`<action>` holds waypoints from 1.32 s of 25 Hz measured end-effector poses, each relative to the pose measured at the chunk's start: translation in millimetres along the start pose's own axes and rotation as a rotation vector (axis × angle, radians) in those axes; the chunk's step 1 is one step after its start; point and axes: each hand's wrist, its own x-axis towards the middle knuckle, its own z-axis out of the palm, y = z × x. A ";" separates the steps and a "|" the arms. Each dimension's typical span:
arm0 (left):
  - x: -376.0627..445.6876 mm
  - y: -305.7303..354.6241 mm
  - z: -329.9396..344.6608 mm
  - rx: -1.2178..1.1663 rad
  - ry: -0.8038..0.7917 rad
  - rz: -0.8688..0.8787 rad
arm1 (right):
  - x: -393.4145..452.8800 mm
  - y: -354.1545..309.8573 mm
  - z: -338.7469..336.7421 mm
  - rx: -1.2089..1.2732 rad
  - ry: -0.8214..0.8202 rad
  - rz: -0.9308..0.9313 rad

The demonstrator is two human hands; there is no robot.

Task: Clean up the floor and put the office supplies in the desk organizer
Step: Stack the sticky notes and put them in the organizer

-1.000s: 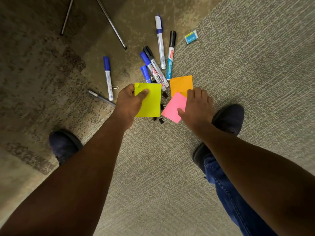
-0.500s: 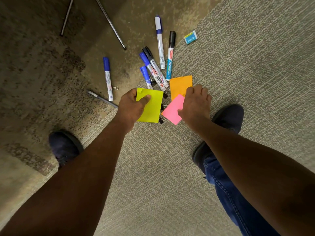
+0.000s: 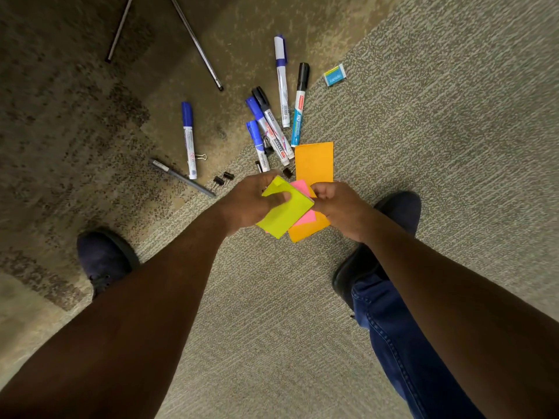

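Note:
My left hand (image 3: 254,204) grips a yellow sticky-note pad (image 3: 286,214), thumb on top. Beside it, my right hand (image 3: 335,204) pinches a pink pad (image 3: 302,188) and an orange pad (image 3: 305,232), both tucked under the yellow one above the carpet. Another orange pad (image 3: 314,161) lies flat on the floor just beyond my hands. Several markers (image 3: 282,83) lie in a loose fan further out, and one blue-capped marker (image 3: 189,140) lies apart to the left. No desk organizer is in view.
A grey pen (image 3: 181,176) and black binder clips (image 3: 222,179) lie left of my hands. A small eraser (image 3: 334,74) sits at the upper right. Two thin metal legs (image 3: 196,40) cross the top. My dark shoes (image 3: 102,261) stand on either side.
Both hands have lifted off the floor and come together. The pink pad has left the carpet and now sits under the yellow one, with an orange pad beneath.

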 end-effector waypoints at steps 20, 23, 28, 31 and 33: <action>-41.3 -59.2 -40.9 -0.638 0.227 -0.034 | 43.9 -36.6 7.8 -1.775 0.479 -0.202; -51.8 -63.5 -51.2 -0.640 0.237 0.002 | 38.6 -32.9 8.5 -1.731 0.484 -0.165; -95.1 -36.6 -65.9 -0.768 0.279 0.069 | -15.3 -50.9 29.5 -1.111 0.509 -0.039; -150.3 1.9 -73.2 -0.845 0.248 0.113 | -80.1 -92.1 65.0 -0.615 0.489 -0.124; -200.5 36.0 -82.5 -0.842 0.229 0.150 | -129.9 -135.1 93.0 -0.483 0.480 -0.193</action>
